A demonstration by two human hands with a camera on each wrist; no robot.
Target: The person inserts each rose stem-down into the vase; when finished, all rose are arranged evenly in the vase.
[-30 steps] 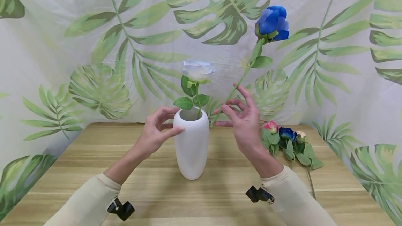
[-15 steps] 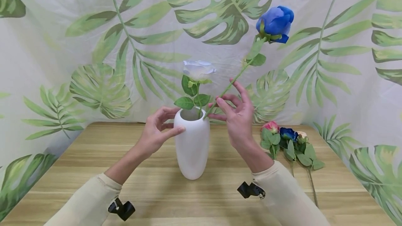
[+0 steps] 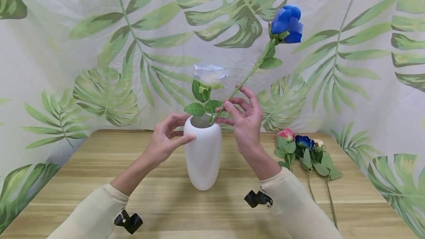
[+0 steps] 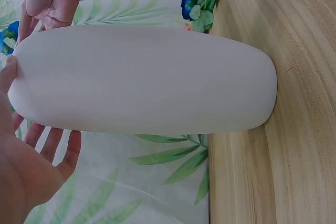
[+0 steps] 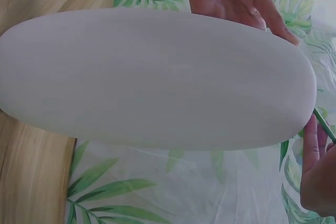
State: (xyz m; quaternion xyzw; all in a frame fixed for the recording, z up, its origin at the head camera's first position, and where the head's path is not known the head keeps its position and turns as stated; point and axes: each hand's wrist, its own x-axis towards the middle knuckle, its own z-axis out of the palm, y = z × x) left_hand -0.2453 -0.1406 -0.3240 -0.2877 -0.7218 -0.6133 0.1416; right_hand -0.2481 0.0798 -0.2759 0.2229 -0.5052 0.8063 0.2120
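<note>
A tall white vase (image 3: 203, 158) stands upright on the wooden table, with a white rose (image 3: 210, 75) leaning in its mouth. My left hand (image 3: 167, 135) grips the vase near the rim, thumb on the front and fingers round the far side. Between thumb and fingers, my right hand (image 3: 247, 121) pinches the green stem of a blue rose (image 3: 286, 24). That stem slants down to the left, its lower end at the vase's mouth. In the right wrist view the vase (image 5: 157, 80) fills the middle, and the stem (image 5: 324, 124) shows by its rim.
On the table (image 3: 159, 202) at the right lie a pink rose (image 3: 286, 134), a dark blue rose (image 3: 304, 142) and a pale peach rose (image 3: 318, 142), stems toward the front. A leaf-printed cloth (image 3: 159, 28) hangs behind the table's back edge.
My right hand has moved left with the blue rose, bringing the stem's lower end from beside the vase to its mouth. The left hand and the vase stay put.
</note>
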